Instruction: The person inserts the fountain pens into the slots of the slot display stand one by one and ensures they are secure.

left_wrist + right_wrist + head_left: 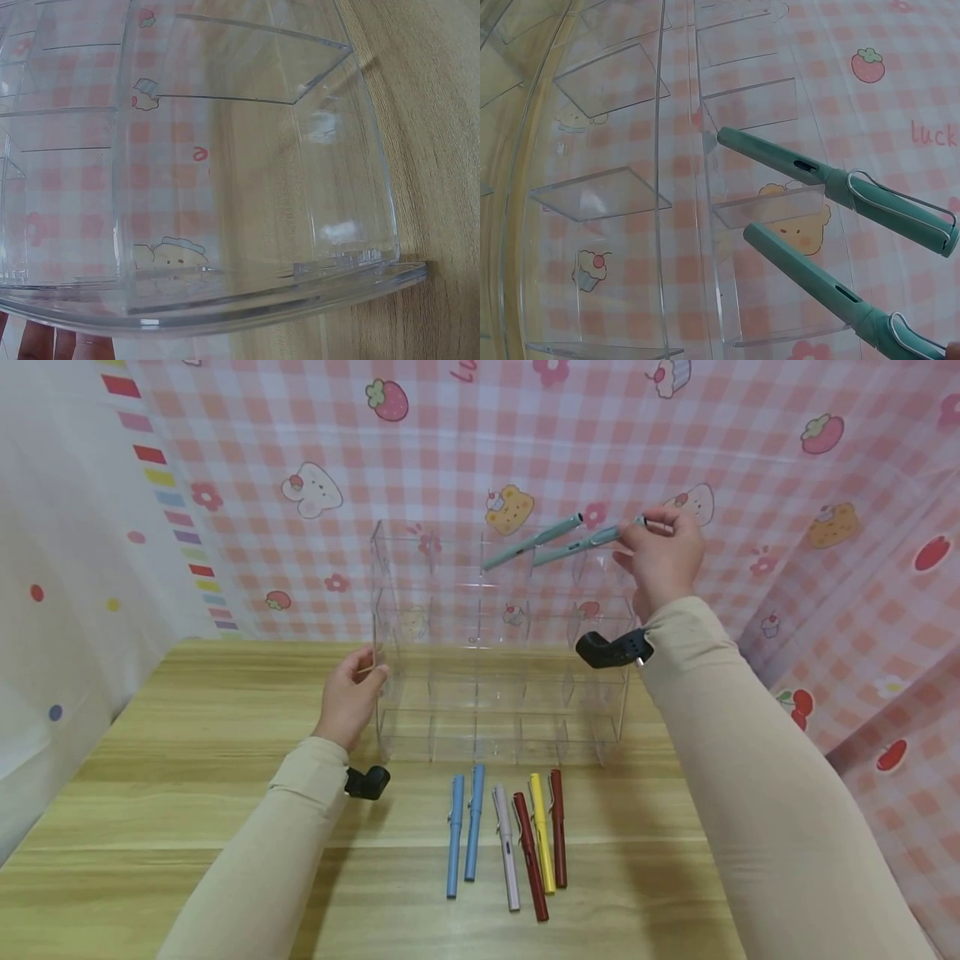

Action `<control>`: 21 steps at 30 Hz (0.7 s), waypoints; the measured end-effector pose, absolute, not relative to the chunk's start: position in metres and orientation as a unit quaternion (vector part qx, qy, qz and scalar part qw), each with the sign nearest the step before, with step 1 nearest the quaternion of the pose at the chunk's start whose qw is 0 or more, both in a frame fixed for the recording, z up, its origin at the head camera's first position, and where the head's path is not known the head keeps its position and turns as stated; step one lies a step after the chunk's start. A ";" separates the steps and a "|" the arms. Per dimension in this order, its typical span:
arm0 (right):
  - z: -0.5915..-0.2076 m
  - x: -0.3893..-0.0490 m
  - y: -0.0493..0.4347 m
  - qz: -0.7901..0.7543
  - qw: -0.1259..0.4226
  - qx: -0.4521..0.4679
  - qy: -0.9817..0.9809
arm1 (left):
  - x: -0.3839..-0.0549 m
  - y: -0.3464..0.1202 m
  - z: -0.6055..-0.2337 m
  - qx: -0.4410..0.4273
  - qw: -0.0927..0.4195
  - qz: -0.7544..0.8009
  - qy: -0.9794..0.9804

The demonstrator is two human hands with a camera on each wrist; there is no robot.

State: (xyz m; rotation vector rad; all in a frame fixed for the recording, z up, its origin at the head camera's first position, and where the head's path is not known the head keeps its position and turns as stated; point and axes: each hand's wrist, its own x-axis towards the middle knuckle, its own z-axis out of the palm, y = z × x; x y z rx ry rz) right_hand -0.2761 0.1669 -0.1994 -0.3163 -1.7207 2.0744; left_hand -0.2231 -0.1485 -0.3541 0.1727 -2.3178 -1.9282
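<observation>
A clear acrylic rack (498, 700) with several small compartments stands upright on the table. At its left side, my left hand (348, 697) holds the side edge, thumb toward the front; in the left wrist view only some fingers (88, 346) show past the wall. My right hand (666, 556), above the rack's upper right, pinches a green pen (577, 545) near its clip end. Left of it, a second green pen (531, 542) slants in the top row, its lower end among the dividers. Both pens tilt the same way in the right wrist view.
On the table before the rack lie two blue pens (454, 837), a pale lilac pen (506, 847), two dark red pens (531, 857) and a yellow pen (542, 835). A pink checked cloth (322, 435) hangs behind the rack and along the right side.
</observation>
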 end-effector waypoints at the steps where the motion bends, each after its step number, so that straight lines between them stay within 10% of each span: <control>1: -0.199 -0.276 0.167 0.747 0.211 -0.115 -0.620 | -0.223 -0.148 -0.354 0.057 0.060 -0.638 -0.766; 21: -0.200 -0.275 0.161 0.727 0.204 -0.103 -0.648 | -0.224 -0.149 -0.354 0.058 0.057 -0.643 -0.761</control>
